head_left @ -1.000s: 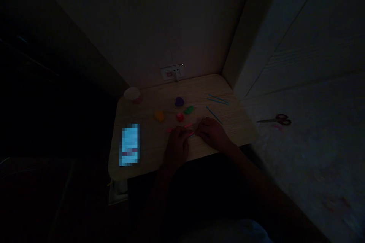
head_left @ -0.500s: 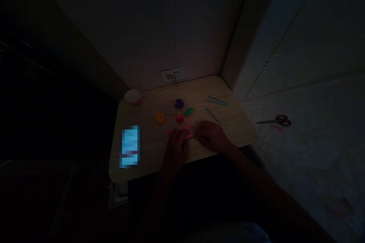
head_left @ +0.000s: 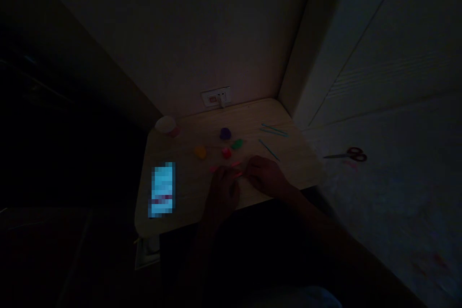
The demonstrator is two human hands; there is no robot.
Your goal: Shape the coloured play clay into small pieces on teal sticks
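Note:
In dim light my left hand [head_left: 222, 191] and my right hand [head_left: 265, 174] meet over the front of a small wooden table [head_left: 191, 207]. Between their curled fingertips is a pink strip of what looks like modelling clay [head_left: 238, 173], gripped at its two ends. Another pink piece [head_left: 236, 164] lies just beyond it, and a third pink bit [head_left: 213, 169] rests by my left fingers. Farther back sit a red lump [head_left: 226, 153], a green lump [head_left: 237, 144], a purple lump [head_left: 225, 133] and an orange lump [head_left: 200, 152]. My fingertips are partly lost in shadow.
Thin blue-green sticks [head_left: 269, 150] lie on the table's right side. A lit phone [head_left: 162, 190] is at the left, with a paper cup [head_left: 166, 125] behind it. A wall socket [head_left: 215, 97] is above the back edge. Scissors [head_left: 348, 155] lie off to the right.
My two hands have drawn slightly closer together, and less of the pink strip shows between them. The whole view has shifted a little. The other pieces keep their places on the table.

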